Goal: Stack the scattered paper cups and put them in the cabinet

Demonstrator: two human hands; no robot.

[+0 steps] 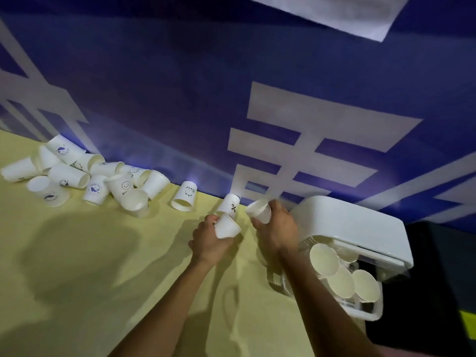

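Note:
My left hand [210,239] grips a white paper cup [228,228] above the yellow table. My right hand [278,228] grips a second white cup [258,210] just to its right; the two cups are apart. A cup with a percent sign [230,205] stands upside down behind my left hand. Another cup marked "Bear" [185,196] stands upside down further left. A heap of several white cups [85,176] lies at the back left by the wall. The white cabinet [353,222] at the right holds three stacks of cups [342,275], rims facing me.
The yellow table [103,279] runs up to a blue wall with white characters [296,140]. A black object [443,279] stands right of the cabinet. My shadow falls across the table at left.

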